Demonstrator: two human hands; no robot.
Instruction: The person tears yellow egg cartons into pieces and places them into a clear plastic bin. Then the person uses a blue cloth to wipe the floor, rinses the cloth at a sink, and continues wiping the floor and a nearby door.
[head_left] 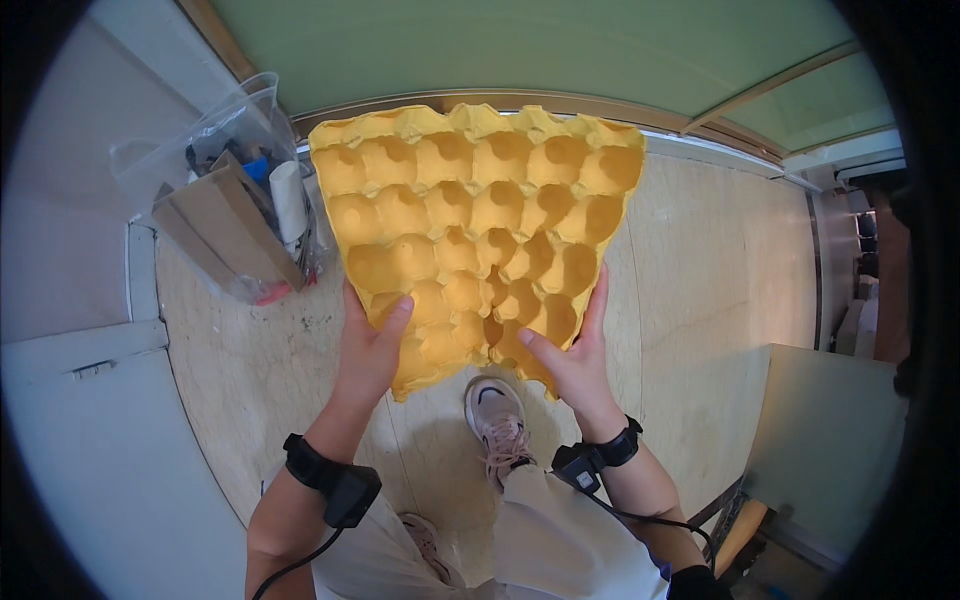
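The left hand [368, 345] and right hand [582, 372] grip, fingers [400, 317] closed, the near side edges of a split yellow pulp egg tray [450, 215] above pale wood-grained floor [710, 265] stretching away right; a stuffed clear plastic bag [222, 122] crowds the left, a gold-framed green panel [540, 50] the far side.

My feed shows me left forearm [285, 520] and right forearm [640, 490] reaching forward from the lower edge | left hand [372, 345]: clasping, its thumb uppermost, angled forward and inward, fingers mostly hidden | right hand [582, 365]: clasping, its thumb slanting forward-left, fingers partly hidden | I read hands roughly level, apart
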